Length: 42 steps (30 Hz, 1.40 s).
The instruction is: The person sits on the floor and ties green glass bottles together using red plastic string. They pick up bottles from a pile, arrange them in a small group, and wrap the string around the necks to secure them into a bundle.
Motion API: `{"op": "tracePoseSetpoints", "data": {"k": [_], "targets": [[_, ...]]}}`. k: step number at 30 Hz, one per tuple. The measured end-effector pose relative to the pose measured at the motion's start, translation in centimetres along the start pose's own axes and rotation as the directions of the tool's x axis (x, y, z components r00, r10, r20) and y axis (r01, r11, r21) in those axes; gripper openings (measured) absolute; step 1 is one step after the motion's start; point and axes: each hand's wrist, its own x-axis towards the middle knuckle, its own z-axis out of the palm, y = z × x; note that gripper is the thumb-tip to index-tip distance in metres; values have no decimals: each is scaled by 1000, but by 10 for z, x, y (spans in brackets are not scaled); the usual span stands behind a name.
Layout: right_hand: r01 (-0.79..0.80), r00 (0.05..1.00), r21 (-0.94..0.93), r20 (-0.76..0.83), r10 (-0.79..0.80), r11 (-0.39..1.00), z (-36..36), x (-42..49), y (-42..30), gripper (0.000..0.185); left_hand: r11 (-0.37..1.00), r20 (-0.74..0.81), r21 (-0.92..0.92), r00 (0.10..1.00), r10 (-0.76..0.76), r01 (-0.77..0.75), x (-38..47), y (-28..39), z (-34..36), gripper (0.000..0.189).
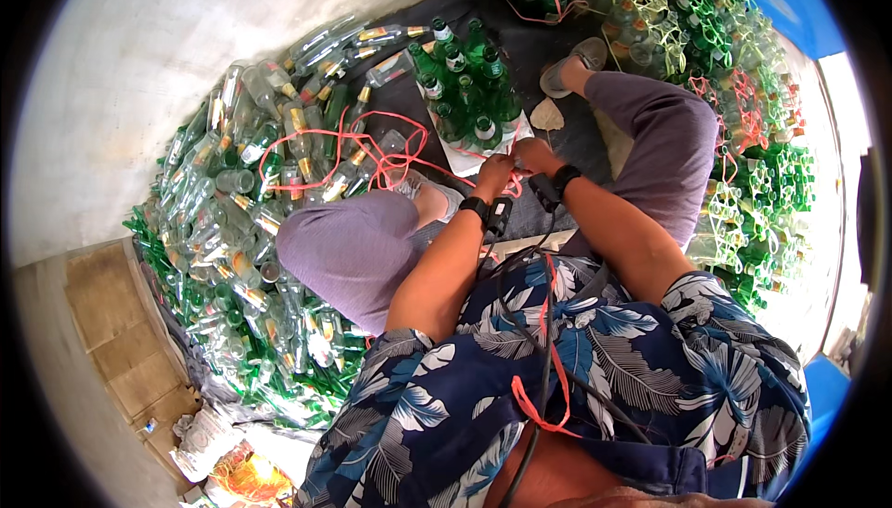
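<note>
A cluster of upright green glass bottles (pixel 465 90) stands on a white board (pixel 468 161) between my feet. At the board's near edge my left hand (pixel 495 175) and my right hand (pixel 536 155) meet, both with fingers closed on a pink plastic string (pixel 411 157). The string trails left in loose loops over the glass bottles lying there, and a short tangle hangs under my hands. Part of it passes along the near side of the cluster. My fingers hide just how the string runs between them.
Loose clear and green bottles (pixel 237 180) are heaped on the left against the wall (pixel 139 83). Bundles of bottles tied with string (pixel 725 41) are stacked on the right. A dry leaf (pixel 547 115) lies beside the board on a dark sheet (pixel 411 3). Black cables (pixel 547 313) hang across my shirt.
</note>
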Motion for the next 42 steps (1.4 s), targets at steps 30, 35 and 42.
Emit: {"op": "tracePoseSetpoints", "data": {"k": [30,35,42], "targets": [[-31,955,910,-95,280,414,51,18,19,20,741,-143,668,964,223,-72,-52,23,10,27],[-101,958,912,-18,286,399,30,11,2,28,412,-52,898,892,449,-155,-70,9,12,28],[-488,809,853,522,272,-185,-13,-6,-36,15,570,-211,814,857,471,-113,-99,8,26,43]]}}
